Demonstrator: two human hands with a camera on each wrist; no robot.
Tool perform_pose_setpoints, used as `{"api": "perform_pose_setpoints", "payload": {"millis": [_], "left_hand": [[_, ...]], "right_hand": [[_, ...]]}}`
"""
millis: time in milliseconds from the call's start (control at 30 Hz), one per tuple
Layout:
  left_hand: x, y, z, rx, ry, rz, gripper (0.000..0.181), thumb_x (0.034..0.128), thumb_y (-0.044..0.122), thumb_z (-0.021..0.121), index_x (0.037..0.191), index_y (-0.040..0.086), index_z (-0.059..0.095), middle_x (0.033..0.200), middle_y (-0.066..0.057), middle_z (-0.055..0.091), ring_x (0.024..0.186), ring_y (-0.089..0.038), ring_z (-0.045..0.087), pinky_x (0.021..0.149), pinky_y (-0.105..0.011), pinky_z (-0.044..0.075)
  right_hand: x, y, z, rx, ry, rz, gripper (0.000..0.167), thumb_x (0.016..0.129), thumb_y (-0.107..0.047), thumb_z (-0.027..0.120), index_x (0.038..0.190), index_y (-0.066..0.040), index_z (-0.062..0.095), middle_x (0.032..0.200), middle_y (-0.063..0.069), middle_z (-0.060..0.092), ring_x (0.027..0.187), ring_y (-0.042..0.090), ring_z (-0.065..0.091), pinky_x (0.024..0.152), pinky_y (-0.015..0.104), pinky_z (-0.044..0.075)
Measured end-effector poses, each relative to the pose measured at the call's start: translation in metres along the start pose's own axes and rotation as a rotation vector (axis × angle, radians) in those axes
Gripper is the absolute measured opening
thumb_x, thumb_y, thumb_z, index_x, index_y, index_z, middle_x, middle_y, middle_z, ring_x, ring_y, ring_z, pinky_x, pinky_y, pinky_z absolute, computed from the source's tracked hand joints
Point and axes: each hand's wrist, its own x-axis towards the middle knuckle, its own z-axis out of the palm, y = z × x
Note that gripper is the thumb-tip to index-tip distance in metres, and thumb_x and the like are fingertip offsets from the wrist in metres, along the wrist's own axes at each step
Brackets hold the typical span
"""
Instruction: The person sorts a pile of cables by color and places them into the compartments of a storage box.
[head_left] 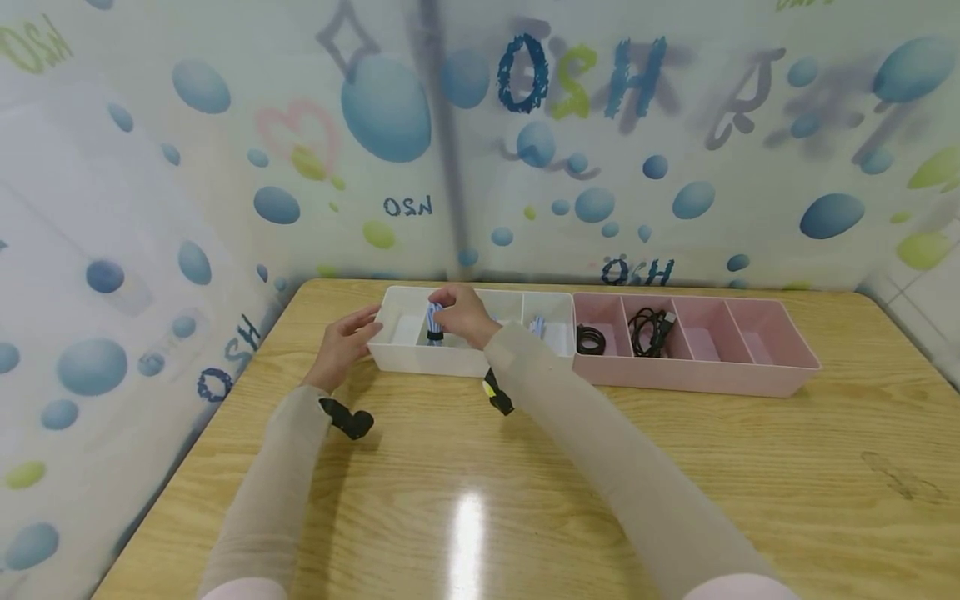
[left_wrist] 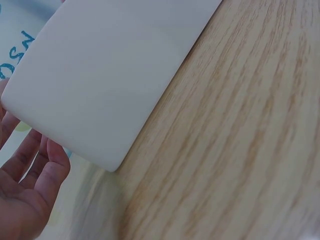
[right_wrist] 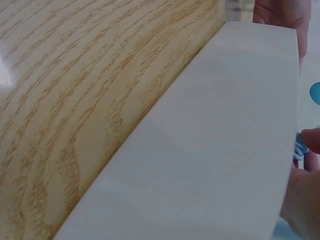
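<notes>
A white divided organizer box lies along the table's far side. My left hand is at its left end; in the left wrist view its loosely bent fingers rest against the end wall. With thumb and fingers my right hand pinches a bundled blue-and-white cable, bound by a black strap, over the second compartment from the left. The right wrist view shows only a bit of this cable past the box rim. Another blue-and-white bundle sits in the rightmost white compartment.
A pink divided box adjoins the white one on the right. It holds a coiled black cable and a black cable with a USB plug in separate compartments. Behind the wooden table hangs a patterned wall covering.
</notes>
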Motion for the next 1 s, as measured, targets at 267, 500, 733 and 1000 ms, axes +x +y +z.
{"api": "perform_pose_setpoints", "payload": {"millis": [267,500,733,1000], "left_hand": [[0.013,-0.014,-0.006,-0.002,0.001,0.011,0.048,0.0900,0.019,0.052,0.135,0.008,0.038,0.132,-0.018,0.038,0.106,-0.024,0.045,0.068,-0.018,0.045],[0.017,-0.023,-0.007,0.021,0.021,0.027,0.049,0.0888,0.024,0.055,0.133,0.009,0.041,0.130,-0.017,0.040,0.094,-0.011,0.049,0.069,-0.019,0.046],[0.016,-0.023,-0.007,0.031,0.025,0.025,0.049,0.0890,0.024,0.054,0.133,0.009,0.041,0.131,-0.017,0.040,0.097,-0.015,0.048,0.069,-0.019,0.046],[0.015,-0.022,-0.007,0.019,0.021,0.021,0.048,0.0893,0.023,0.054,0.134,0.010,0.040,0.131,-0.016,0.039,0.098,-0.016,0.048,0.069,-0.019,0.046]], "right_hand": [[0.003,-0.002,0.001,-0.019,-0.015,0.023,0.034,0.083,0.007,0.051,0.116,0.004,0.051,0.110,0.015,0.053,0.090,0.020,0.052,0.076,0.029,0.048],[0.002,-0.001,0.002,-0.025,0.003,0.026,0.030,0.082,0.007,0.053,0.112,0.002,0.054,0.107,0.014,0.053,0.086,0.018,0.052,0.075,0.029,0.048],[0.001,-0.001,0.002,-0.005,-0.002,0.020,0.034,0.080,0.009,0.053,0.114,0.003,0.053,0.107,0.015,0.053,0.084,0.018,0.050,0.075,0.031,0.049],[0.002,-0.003,-0.001,0.016,-0.009,0.042,0.037,0.081,0.008,0.054,0.117,0.002,0.052,0.109,0.014,0.051,0.089,0.020,0.051,0.077,0.031,0.048]]}}
